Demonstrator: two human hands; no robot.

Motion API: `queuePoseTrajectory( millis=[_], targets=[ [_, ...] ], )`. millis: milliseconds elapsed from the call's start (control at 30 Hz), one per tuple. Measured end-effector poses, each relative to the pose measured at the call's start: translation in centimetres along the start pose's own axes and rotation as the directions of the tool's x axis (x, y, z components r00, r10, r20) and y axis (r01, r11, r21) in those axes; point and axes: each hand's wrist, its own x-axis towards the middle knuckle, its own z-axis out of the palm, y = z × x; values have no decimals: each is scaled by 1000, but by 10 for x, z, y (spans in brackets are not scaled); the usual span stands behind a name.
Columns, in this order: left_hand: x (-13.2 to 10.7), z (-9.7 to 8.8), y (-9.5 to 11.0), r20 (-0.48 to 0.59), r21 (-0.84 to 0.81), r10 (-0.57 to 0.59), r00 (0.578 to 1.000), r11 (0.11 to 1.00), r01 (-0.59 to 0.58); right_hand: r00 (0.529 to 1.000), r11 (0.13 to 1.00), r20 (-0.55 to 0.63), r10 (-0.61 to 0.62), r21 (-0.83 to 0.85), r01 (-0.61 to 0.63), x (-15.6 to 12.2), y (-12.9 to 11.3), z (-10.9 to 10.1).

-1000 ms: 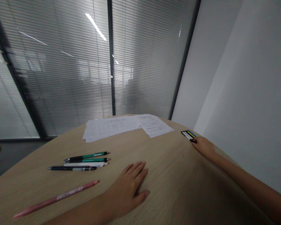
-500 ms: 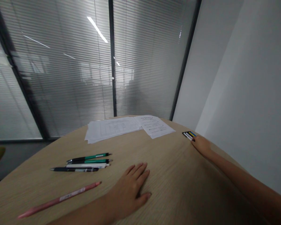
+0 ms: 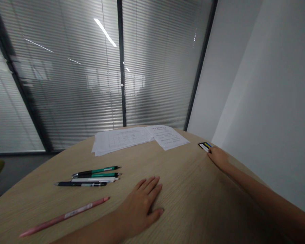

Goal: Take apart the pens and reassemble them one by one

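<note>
The left hand (image 3: 141, 200) lies flat and open on the table (image 3: 193, 206) near the pens (image 3: 88, 177), while the right hand (image 3: 218, 158) touches a small pack (image 3: 205, 146), but whether it grips the pack cannot be told.

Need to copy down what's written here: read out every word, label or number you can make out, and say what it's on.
Nothing can be read with certainty.
Printed sheet: too small to read.
Stack of papers: too small to read.
Pens: labels too small to read.
Pink pencil: label blurred.
Striped black pack: no legible text.
</note>
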Motion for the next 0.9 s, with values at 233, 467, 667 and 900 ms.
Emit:
queuePoseTrajectory(
  millis=[233, 467, 667, 900],
  targets=[
    [1, -1, 2, 16, 18, 0, 1000, 1000, -1, 998, 1000, -57, -6, -24, 5, -7, -5, -7],
    [0, 1, 1, -13, 10, 14, 1000, 1000, -14, 952, 952, -91, -291, 76, 298, -44, -43, -22],
    [1, 2, 0, -12, 42, 26, 1000, 999, -25, 772, 734, -14, -636, 299, 610, -92, -88, -22],
    [-1, -4, 5, -5, 59, 19, 1000, 998, -18, 693, 649, 39, -720, 389, 654, -109, -102, -14]
  ],
)
